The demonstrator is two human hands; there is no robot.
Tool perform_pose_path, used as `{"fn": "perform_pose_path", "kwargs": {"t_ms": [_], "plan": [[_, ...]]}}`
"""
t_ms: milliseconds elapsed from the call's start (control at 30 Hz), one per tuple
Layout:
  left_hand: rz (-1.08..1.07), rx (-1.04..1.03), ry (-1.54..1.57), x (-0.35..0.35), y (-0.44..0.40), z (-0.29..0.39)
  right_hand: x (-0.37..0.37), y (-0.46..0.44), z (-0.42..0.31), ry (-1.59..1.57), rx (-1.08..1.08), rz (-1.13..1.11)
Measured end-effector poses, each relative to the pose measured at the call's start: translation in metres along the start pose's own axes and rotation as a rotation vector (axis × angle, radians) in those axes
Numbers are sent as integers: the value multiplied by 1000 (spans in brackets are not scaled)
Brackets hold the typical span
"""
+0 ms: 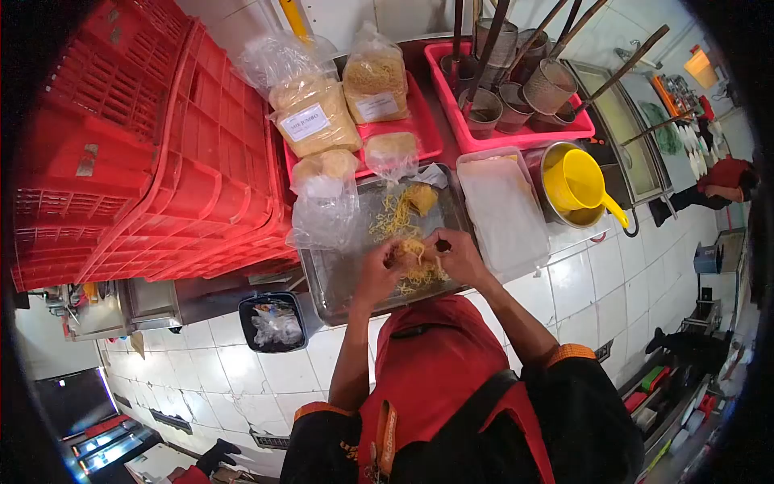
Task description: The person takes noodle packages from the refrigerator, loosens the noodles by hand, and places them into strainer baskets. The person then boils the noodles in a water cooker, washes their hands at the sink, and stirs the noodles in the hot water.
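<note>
My left hand and my right hand are close together over a metal tray. Their fingers are closed on a small clump of yellow noodles between them. Loose strands lie on the tray just below the fingers. Farther up the tray is another scatter of noodles, beside a compact noodle block. An open plastic bag overlaps the tray's left edge.
Bagged noodles sit in a pink tray. Strainers stand in a pink basin. At right are a lidded plastic container and a yellow dipper in a metal pot. Red crates rise at left; a bin stands below.
</note>
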State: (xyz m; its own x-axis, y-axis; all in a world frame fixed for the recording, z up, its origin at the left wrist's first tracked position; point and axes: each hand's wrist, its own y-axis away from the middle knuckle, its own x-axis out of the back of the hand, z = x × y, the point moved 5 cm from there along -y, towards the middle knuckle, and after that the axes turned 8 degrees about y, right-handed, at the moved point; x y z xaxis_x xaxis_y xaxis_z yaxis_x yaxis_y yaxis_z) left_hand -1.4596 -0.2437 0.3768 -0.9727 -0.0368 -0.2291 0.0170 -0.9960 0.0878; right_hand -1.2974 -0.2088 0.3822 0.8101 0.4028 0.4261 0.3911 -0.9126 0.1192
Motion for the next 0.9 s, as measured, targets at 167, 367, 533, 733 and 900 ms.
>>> {"fn": "perform_pose_path", "kwargs": {"t_ms": [167,367,533,733,900], "plan": [[-130,134,7,0,-1,-6,4,-2,-8,-151,27,119],[-184,104,-296,5,1,-7,9,-5,-8,-72,120,19],[-47,80,-70,9,2,-7,13,5,-27,-13,151,-37],[-11,167,450,2,2,-13,12,5,-37,661,510,200],[-57,57,-338,9,3,-2,12,-1,-18,188,340,73]]}}
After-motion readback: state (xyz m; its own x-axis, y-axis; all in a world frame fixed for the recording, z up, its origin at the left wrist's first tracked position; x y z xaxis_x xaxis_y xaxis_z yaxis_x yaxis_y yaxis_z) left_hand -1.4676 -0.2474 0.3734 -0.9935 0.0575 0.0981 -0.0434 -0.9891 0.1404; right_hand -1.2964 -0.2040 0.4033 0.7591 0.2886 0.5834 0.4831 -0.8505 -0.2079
